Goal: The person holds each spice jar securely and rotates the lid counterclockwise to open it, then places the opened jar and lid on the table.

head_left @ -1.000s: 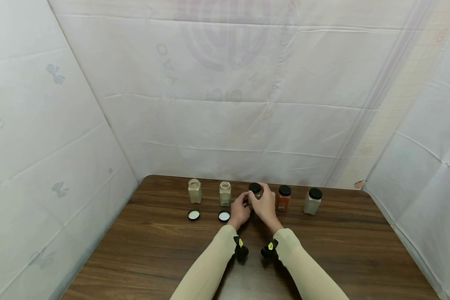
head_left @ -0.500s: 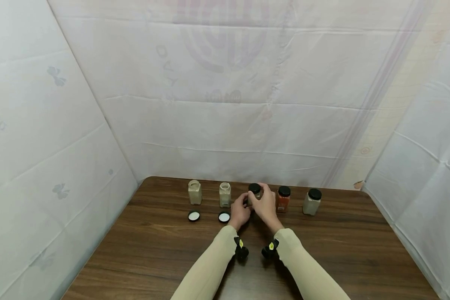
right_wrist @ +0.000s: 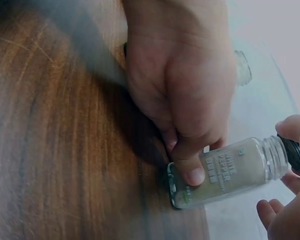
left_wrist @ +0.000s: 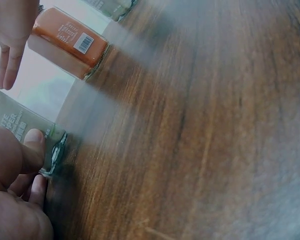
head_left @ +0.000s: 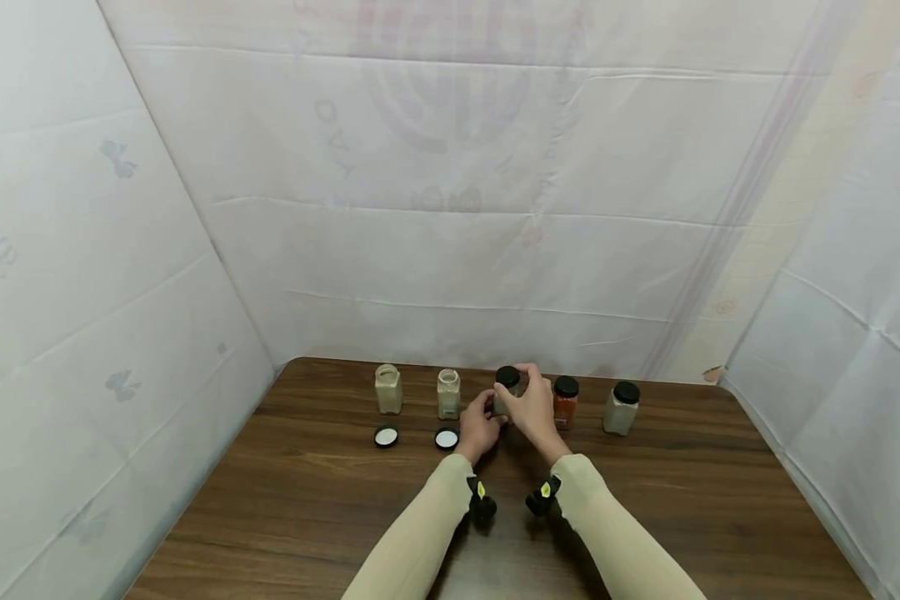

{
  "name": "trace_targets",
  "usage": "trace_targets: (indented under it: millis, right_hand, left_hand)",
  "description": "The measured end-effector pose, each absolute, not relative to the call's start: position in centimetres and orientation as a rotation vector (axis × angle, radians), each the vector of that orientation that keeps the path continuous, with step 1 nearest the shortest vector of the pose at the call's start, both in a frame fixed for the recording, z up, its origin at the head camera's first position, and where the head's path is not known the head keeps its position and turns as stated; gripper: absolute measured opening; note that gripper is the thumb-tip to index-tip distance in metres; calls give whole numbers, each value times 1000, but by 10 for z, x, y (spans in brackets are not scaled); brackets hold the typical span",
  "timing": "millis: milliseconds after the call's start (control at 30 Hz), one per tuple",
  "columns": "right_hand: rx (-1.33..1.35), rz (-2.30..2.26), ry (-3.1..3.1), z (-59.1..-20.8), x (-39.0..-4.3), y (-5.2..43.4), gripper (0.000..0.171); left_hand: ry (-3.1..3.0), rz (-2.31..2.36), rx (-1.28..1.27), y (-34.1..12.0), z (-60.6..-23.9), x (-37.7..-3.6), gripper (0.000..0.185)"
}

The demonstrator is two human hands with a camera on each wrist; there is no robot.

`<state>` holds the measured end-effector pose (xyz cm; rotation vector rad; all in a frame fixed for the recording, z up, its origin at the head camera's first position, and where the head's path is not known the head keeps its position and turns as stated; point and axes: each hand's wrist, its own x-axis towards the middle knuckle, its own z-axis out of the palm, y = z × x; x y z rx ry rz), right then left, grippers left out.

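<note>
My left hand (head_left: 478, 429) grips the lower body of a square glass spice jar (right_wrist: 230, 172) standing on the table, its thumb across the lettered side. The jar holds a pale powder, and its lettering partly reads "pepper". My right hand (head_left: 532, 410) pinches the jar's black lid (right_wrist: 294, 152) between thumb and fingers. In the right wrist view the clear screw threads (right_wrist: 276, 157) show below the lid, which sits at the top of the neck. Just right of my right hand stands an orange-red spice jar (head_left: 565, 410) with its black lid on.
Two uncapped jars, one at far left (head_left: 388, 392) and one nearer my left hand (head_left: 448, 396), stand in the row. In front of them lie two upturned lids (head_left: 386, 436). A capped pale jar (head_left: 620, 410) stands at right. White cloth walls (head_left: 435, 267) enclose the wooden table (head_left: 307, 517).
The black lid in my right hand has risen slightly relative to the jar, leaving more of the glass in view. My left hand keeps its grip. The head view has tilted slightly upward.
</note>
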<state>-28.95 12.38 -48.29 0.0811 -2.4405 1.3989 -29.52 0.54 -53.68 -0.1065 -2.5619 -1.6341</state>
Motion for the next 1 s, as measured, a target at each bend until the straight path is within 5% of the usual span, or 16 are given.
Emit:
trace_targets:
  millis: [1000]
  right_hand:
    - [126,1373,-2381,-464,-287,134,43]
  left_hand:
    - [-2551,-1666,-158,4,-542,-296,46]
